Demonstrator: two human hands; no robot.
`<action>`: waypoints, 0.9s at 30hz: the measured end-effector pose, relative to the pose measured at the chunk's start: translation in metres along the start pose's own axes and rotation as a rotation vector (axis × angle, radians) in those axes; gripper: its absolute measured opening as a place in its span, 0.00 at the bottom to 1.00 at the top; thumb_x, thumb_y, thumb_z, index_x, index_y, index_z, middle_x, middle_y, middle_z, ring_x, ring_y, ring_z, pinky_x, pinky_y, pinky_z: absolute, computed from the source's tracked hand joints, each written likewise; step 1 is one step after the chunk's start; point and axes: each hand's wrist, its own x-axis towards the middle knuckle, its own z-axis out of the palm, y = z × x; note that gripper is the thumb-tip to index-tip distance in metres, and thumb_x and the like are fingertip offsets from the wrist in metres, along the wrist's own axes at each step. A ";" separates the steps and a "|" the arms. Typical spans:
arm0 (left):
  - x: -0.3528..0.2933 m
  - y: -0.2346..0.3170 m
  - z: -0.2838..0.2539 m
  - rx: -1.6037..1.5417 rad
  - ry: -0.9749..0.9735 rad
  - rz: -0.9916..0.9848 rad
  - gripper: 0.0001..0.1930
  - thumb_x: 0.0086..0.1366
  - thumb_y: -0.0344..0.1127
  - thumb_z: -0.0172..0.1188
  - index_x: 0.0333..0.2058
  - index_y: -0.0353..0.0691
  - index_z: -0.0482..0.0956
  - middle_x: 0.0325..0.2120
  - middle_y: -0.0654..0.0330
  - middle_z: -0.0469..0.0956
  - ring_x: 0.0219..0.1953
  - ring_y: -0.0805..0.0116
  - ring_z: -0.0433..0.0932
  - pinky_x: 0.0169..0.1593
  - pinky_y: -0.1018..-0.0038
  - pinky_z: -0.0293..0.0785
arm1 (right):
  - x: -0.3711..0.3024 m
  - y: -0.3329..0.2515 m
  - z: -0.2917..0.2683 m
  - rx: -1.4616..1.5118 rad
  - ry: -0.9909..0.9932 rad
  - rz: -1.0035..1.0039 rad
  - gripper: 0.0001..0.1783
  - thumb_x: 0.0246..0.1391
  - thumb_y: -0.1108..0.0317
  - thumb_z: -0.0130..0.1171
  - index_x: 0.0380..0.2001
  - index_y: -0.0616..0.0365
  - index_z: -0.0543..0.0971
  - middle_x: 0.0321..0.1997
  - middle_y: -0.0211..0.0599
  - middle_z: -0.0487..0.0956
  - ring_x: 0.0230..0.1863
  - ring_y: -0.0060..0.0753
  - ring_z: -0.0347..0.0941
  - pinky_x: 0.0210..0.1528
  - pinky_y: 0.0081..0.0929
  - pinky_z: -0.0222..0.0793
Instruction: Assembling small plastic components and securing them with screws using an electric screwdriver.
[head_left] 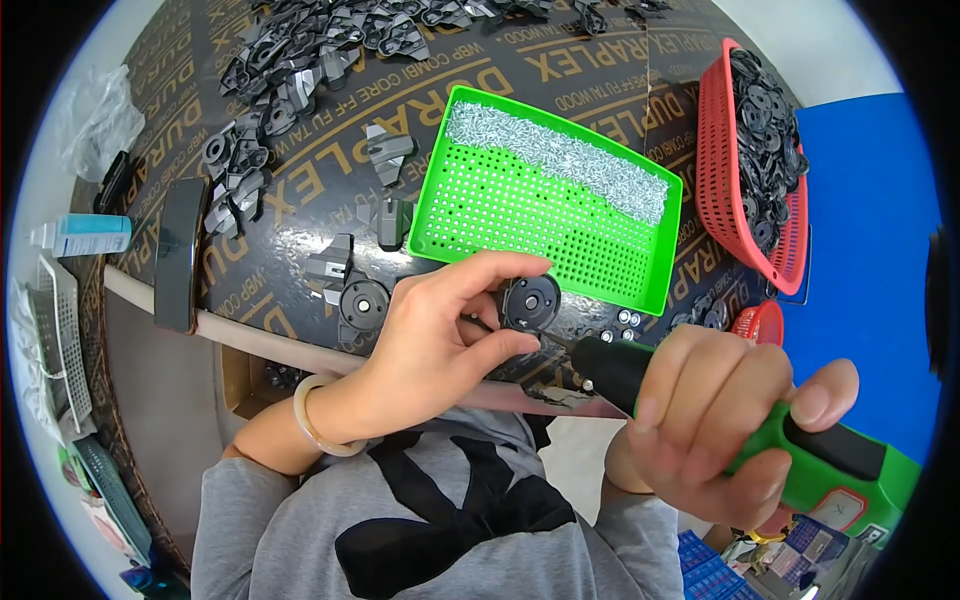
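Between its thumb and fingers, my left hand pinches a round black plastic part upright at the table's front edge. My right hand is wrapped round a green and black electric screwdriver. The tool's dark nose points left, and its thin bit reaches the lower edge of the round part; whether it touches cannot be made out. Just left of my left hand lies another round black part joined to a grey piece. A few small shiny metal pieces sit near the screwdriver's nose.
Beyond my hands stands a green perforated tray with silvery screws heaped along its far side. A red basket of black round parts is at right, by a small red basket. Dark parts pile far left; a phone lies nearer.
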 end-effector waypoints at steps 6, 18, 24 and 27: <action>0.000 0.001 0.003 -0.040 0.019 -0.006 0.30 0.52 0.14 0.66 0.55 0.36 0.73 0.30 0.68 0.75 0.26 0.86 0.69 0.26 0.87 0.65 | -0.001 0.003 -0.001 0.006 0.000 0.014 0.16 0.62 0.63 0.56 0.47 0.51 0.63 0.21 0.29 0.70 0.18 0.22 0.65 0.25 0.24 0.66; -0.001 0.006 0.003 -0.015 -0.041 -0.027 0.29 0.52 0.14 0.64 0.55 0.36 0.74 0.26 0.69 0.73 0.24 0.86 0.66 0.26 0.85 0.63 | 0.000 -0.004 -0.005 -0.027 -0.075 0.041 0.13 0.61 0.66 0.56 0.42 0.53 0.63 0.20 0.29 0.71 0.18 0.22 0.67 0.25 0.25 0.70; -0.008 0.008 0.004 0.037 -0.028 -0.043 0.28 0.53 0.16 0.65 0.55 0.35 0.74 0.20 0.70 0.69 0.23 0.87 0.66 0.25 0.85 0.62 | -0.003 -0.002 -0.003 -0.003 -0.112 0.054 0.13 0.61 0.67 0.56 0.41 0.53 0.62 0.20 0.28 0.71 0.18 0.21 0.66 0.25 0.24 0.70; -0.015 0.011 -0.001 0.015 -0.032 -0.028 0.26 0.53 0.18 0.66 0.53 0.35 0.75 0.19 0.68 0.70 0.22 0.86 0.68 0.25 0.85 0.64 | -0.007 0.003 0.002 0.062 -0.072 0.049 0.16 0.60 0.65 0.59 0.43 0.53 0.63 0.19 0.27 0.71 0.18 0.21 0.66 0.24 0.24 0.69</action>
